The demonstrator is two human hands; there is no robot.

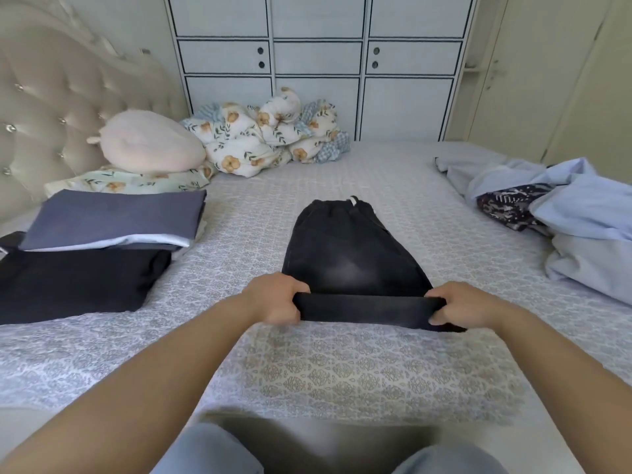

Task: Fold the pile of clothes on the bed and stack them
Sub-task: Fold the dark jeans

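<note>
A pair of black faded jeans (pixel 349 248) lies flat in the middle of the bed (pixel 342 364), waistband at the far end. Its near edge is lifted in a narrow fold. My left hand (pixel 277 297) grips the left end of that fold and my right hand (pixel 461 304) grips the right end. At the left, folded clothes lie stacked: a blue-grey piece (pixel 113 217) over a white one, partly on a folded black garment (pixel 75 282). At the right edge sits an unfolded pile of light blue clothes (pixel 574 213) with a dark patterned piece (pixel 509 205) among them.
A padded headboard (pixel 51 107) runs along the left. A pink cushion (pixel 147 142) and a bunched floral quilt (pixel 266 135) lie at the far side, in front of a white wardrobe (pixel 318 63). A door (pixel 533 77) stands at the far right.
</note>
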